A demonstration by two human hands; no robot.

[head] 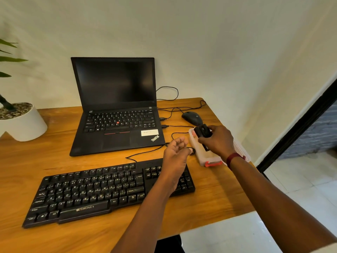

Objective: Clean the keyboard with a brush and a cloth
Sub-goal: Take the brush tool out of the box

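One cable (145, 152) between laptop (116, 106) and keyboard (91, 190)

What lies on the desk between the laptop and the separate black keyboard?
In the head view, a thin black cable crosses the otherwise bare strip of desk between the laptop and the keyboard.

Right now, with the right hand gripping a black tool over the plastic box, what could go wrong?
The plastic box sits at the right edge of the table; the right hand, gripping the black tool above it, could knock it off.
The left hand hovers by the loose cable behind the keyboard and might snag it.
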